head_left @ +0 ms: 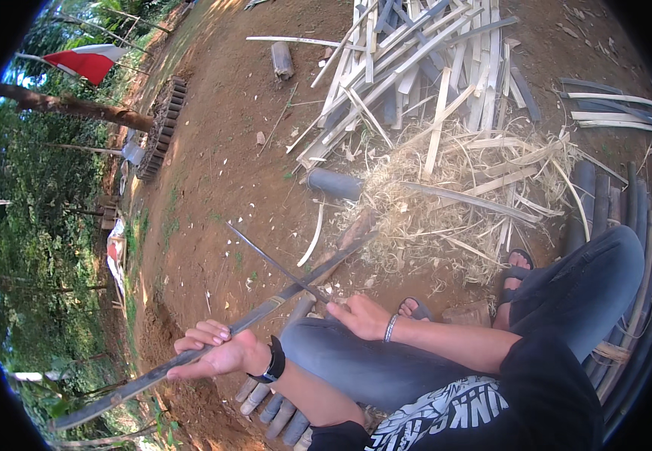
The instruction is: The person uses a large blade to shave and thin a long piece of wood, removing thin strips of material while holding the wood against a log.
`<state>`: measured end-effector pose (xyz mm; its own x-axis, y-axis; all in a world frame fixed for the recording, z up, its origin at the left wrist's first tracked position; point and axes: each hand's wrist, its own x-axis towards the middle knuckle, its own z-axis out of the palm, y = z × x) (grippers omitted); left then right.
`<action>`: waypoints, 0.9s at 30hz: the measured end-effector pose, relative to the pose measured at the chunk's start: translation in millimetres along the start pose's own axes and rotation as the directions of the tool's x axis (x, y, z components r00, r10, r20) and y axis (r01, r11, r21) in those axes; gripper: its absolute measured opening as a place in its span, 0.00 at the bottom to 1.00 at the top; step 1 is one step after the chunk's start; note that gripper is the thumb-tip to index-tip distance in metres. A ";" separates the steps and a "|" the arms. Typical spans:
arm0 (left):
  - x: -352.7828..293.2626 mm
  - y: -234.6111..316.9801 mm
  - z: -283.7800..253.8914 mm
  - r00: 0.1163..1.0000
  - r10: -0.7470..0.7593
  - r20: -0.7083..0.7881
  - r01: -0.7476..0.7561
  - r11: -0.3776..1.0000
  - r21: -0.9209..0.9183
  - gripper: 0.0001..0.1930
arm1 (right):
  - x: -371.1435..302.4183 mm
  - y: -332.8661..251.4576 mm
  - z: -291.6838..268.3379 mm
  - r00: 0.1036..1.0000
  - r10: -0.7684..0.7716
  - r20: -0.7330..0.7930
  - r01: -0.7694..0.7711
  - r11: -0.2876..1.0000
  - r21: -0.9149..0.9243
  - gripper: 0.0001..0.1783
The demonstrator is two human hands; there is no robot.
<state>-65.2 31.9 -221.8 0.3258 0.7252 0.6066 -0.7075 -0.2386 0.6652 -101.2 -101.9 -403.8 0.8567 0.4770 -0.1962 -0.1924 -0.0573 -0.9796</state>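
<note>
My left hand [217, 352] is closed around a long, dark bamboo strip [326, 268], the fingers over its top and the thumb beneath. The strip slants from the lower left up to the bamboo shavings near the middle. A long thin-bladed knife [260, 252] is in my right hand [361, 316], its fingers wrapped round the handle, which they mostly hide. The blade crosses the strip between my two hands and points up and left. Whether its edge touches the strip I cannot tell.
Curly bamboo shavings [446, 195] lie ahead, beyond my sandalled feet. Behind them is a heap of split bamboo strips [416, 68]; more strips [618, 105] lie far right. Bamboo poles [642, 263] run beside my right leg. A red and white flag [89, 64] hangs far left.
</note>
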 end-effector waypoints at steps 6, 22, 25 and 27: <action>-4.8 2.1 -5.2 0.993 0.020 -0.116 -0.013 0.998 0.058 0.31 | -17.2 44.1 20.4 0.990 0.133 -0.042 -0.129 0.988 0.087 0.43; 18.0 -22.6 13.9 0.944 0.064 -0.323 -0.001 0.981 0.191 0.32 | 4.2 84.0 19.4 0.982 0.123 -0.145 -0.110 0.989 0.100 0.46; 24.7 -25.0 10.9 0.943 0.063 -0.328 0.000 0.982 0.188 0.32 | 20.4 106.1 -5.6 0.896 0.417 -0.154 -0.383 0.900 0.209 0.46; 21.7 -24.1 14.2 0.947 0.075 -0.311 -0.015 0.982 0.190 0.32 | 24.9 100.6 -2.0 0.919 0.377 -0.116 -0.345 0.911 0.228 0.46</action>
<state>-32.2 44.3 -218.5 0.0607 0.8703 0.4888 -0.5805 -0.3676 0.7265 -98.3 -97.5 -507.3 0.7704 0.3147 -0.5545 -0.5796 -0.0168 -0.8147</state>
